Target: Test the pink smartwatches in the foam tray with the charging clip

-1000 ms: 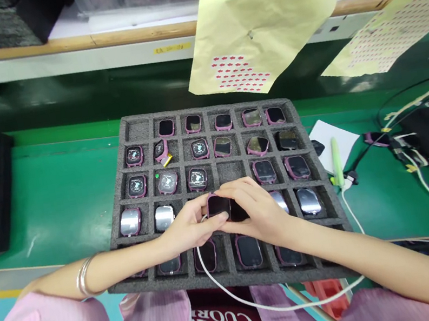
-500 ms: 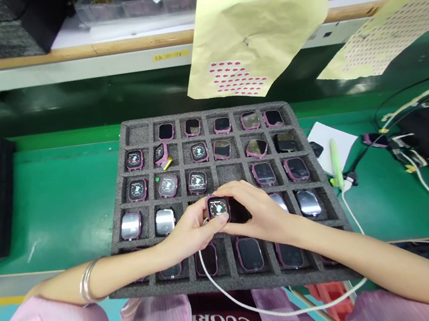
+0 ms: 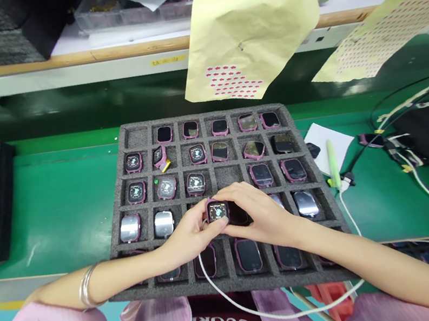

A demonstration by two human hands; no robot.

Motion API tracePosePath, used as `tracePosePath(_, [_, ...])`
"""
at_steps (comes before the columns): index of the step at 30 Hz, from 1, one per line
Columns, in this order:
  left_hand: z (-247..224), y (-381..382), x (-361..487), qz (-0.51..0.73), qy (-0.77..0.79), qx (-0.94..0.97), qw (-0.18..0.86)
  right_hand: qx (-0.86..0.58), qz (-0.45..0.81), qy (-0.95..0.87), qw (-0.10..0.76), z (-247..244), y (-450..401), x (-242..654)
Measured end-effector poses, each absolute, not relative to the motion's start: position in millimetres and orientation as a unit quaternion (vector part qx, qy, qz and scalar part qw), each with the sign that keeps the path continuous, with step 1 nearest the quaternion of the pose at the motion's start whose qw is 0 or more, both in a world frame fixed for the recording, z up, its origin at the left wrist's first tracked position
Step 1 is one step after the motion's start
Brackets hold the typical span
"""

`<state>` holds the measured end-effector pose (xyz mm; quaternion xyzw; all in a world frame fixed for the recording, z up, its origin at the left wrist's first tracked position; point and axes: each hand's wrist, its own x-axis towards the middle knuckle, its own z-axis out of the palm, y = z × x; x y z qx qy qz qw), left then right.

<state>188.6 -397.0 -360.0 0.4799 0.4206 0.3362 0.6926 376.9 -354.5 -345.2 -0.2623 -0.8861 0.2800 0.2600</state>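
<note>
Between both hands is a smartwatch (image 3: 216,211) with a purple case and a lit dial, raised over the foam tray (image 3: 138,136). My left hand (image 3: 193,228) pinches its left side, thumb along the lower edge of the screen. Curved around the right side, my right hand (image 3: 257,212) grips it with thumb and fingers. A white cable (image 3: 238,303) runs from under my left fingers, loops below the tray and passes to the right. More purple watches, some with lit dials, sit in the tray's compartments. The underside of the held watch is hidden.
Another foam tray (image 3: 0,204) with watches stands at the left. On the right lie white paper (image 3: 337,142), a light-green pen-like tool (image 3: 333,162), a dark watch (image 3: 371,140) and tangled cables. Yellow sticker sheets (image 3: 242,30) hang from the shelf edge (image 3: 98,55).
The view has shifted slightly. Both hands keep the smartwatch in nearly the same place, and its dial stays lit.
</note>
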Motion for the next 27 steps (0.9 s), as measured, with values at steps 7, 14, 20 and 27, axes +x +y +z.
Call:
tracePosePath(7, [-353.8, -397.7, 186.2, 0.239, 0.385, 0.48, 0.751, -0.313, 0.309, -0.844, 0.307, -332.1, -319.2, 394.8])
tracePosePath(14, [-339.2, -398.2, 195.9, 0.232, 0.423, 0.462, 0.745, -0.341, 0.148, -0.915, 0.155, -329.9, -303.2, 415.7])
tracePosePath(20, [-337.1, -383.6, 223.7, 0.269, 0.422, 0.443, 0.744, -0.361, 0.086, -0.928, 0.007, -319.8, -296.8, 454.5])
tracePosePath(27, [-351.5, -380.3, 231.5, 0.265, 0.393, 0.466, 0.747, -0.379, 0.187, -0.893, 0.153, -323.0, -305.3, 457.7])
